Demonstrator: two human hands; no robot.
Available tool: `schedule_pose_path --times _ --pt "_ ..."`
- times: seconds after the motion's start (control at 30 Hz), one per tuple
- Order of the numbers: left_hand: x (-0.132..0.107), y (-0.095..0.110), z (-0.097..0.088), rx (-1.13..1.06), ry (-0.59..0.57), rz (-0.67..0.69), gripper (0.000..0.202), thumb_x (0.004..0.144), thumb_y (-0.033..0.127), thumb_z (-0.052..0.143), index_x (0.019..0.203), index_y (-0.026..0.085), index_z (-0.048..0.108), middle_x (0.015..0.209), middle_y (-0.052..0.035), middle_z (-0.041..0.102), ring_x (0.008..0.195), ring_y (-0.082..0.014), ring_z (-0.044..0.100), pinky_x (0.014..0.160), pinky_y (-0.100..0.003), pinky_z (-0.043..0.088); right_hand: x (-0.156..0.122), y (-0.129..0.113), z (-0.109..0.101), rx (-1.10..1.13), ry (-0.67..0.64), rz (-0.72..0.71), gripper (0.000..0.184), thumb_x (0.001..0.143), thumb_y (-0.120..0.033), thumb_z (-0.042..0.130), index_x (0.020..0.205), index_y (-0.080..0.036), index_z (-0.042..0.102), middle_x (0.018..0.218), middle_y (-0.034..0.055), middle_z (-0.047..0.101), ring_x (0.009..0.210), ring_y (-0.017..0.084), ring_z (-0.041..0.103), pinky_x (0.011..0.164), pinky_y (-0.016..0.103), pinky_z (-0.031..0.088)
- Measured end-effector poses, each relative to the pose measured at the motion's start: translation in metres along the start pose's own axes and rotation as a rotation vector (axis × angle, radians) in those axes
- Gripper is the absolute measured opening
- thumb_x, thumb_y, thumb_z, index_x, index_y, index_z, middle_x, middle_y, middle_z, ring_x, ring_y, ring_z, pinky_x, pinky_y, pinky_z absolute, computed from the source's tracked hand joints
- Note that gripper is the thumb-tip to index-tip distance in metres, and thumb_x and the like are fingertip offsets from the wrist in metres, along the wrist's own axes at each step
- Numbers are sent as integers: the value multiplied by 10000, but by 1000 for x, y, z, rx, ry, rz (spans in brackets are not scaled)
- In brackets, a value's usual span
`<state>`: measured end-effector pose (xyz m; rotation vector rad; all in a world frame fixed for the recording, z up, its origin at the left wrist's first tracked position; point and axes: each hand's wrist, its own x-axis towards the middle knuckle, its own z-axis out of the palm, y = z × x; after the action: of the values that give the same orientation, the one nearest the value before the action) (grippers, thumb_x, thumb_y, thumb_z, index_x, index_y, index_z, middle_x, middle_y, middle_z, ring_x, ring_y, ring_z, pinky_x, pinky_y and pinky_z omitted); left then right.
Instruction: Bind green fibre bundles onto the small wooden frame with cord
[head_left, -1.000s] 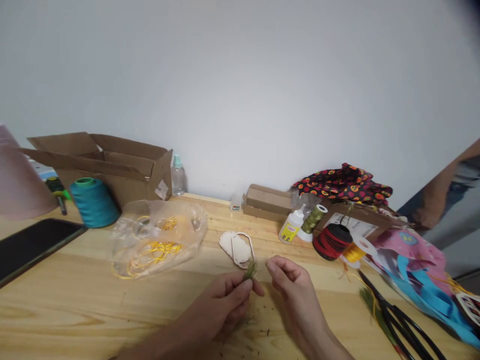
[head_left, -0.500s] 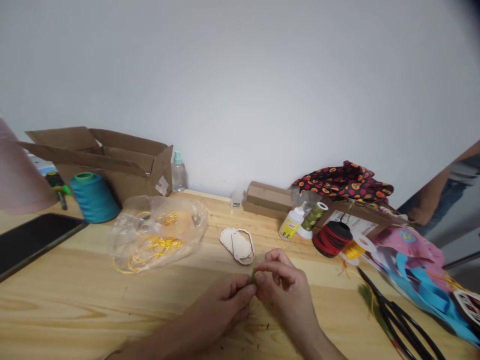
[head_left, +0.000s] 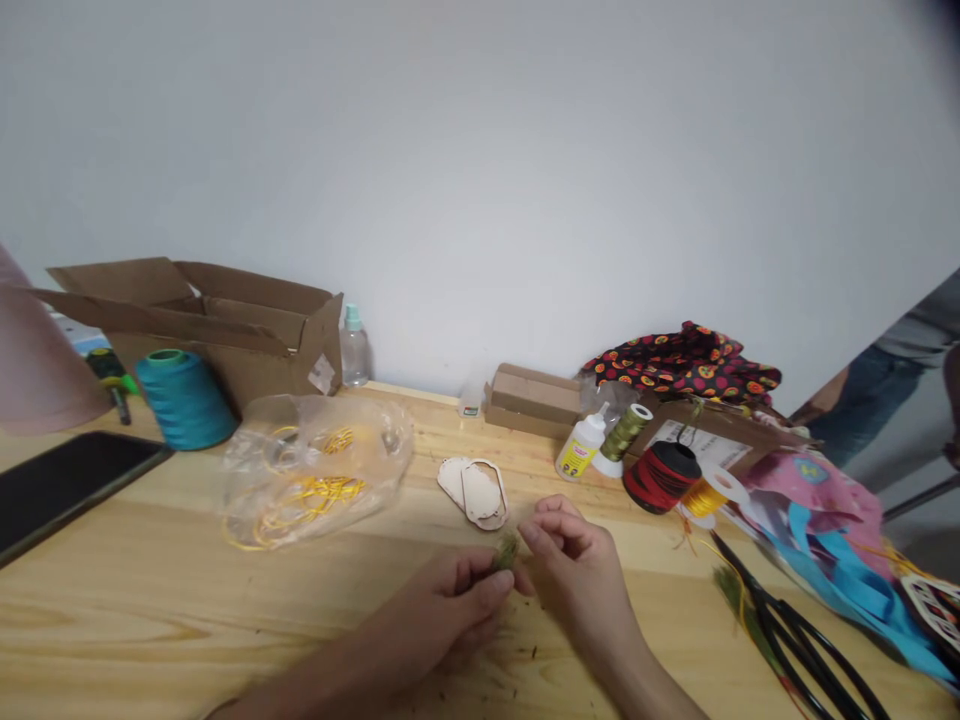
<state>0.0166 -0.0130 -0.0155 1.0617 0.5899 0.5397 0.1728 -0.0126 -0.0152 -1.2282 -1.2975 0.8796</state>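
1. Wooden workbench (head_left: 135, 590) under us, and we're working near its front edge.
2. We're pinching an olive-green fibre tuft (head_left: 508, 552) in our left hand (head_left: 450, 600).
3. Our right hand (head_left: 577, 575) is hovering just beside it, fingers loosely curled, holding nothing.
4. Pale cutouts (head_left: 474, 492) are sitting at 12 o'clock, a red-and-black spool (head_left: 661, 477) at 2.

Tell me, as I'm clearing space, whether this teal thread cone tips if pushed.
The teal cone of thread stands on a wide base and narrows upward, so it likely resists tipping. Its tight winding suggests some weight, and it would probably roll if laid on its side.
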Motion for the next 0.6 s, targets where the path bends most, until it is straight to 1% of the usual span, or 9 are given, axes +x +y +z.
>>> schedule_pose_path --times 0.13,0.2,0.27,0.33,0.4,0.47,0.6 --pt "-2 3 0 -68 -14 -24 288 762 428 460 827 156 526 373 126 290 290 -21 140 293 -167 93 3 -3 -1 -38 17 -8 163 662 -296 626 605 -146 652 672 3 455 599 118 441 520 235 343" --pt "-2 4 -1 -79 -12 -32 292 755 430 469 837 156 531 367 127 296 277 -17 131 286 -166 87 4 -4 -3 -41 24 -4 176 671 -310 614 632 -142 652 668 8 471 626 132 456 554 242 354" --pt "-1 3 -2 -86 7 -25 282 747 420 485 839 158 534 363 128 295 269 -14 126 280 -165 84 5 -6 -5 -33 42 9 198 693 -333 589 686 -144 648 682 17 507 644 143 470 584 249 365" --pt "1 2 -3 -90 29 -9 278 742 417 492 837 159 536 362 128 294 266 -14 129 277 -165 80 6 -8 -6 -17 79 21 234 714 -369 559 692 -149 636 684 20 536 660 154 485 607 253 370" --pt "2 1 -4 -91 57 15 287 738 421 497 839 156 538 363 126 287 275 -18 140 282 -163 90 5 -10 -6 -7 101 36 294 724 -412 531 615 -152 617 656 19 547 659 160 492 604 251 367" --pt "2 2 -4 -87 80 31 296 729 424 509 833 149 541 361 125 279 291 -22 153 294 -161 110 4 -11 -5 -9 91 58 366 735 -450 497 544 -155 600 614 18 543 631 157 488 575 243 357" --pt "2 3 -4 -68 108 67 298 725 429 514 812 145 541 361 120 279 307 -26 165 309 -161 131 2 -10 -2 -16 29 119 489 759 -519 408 518 -155 629 497 9 496 543 142 457 520 231 330"
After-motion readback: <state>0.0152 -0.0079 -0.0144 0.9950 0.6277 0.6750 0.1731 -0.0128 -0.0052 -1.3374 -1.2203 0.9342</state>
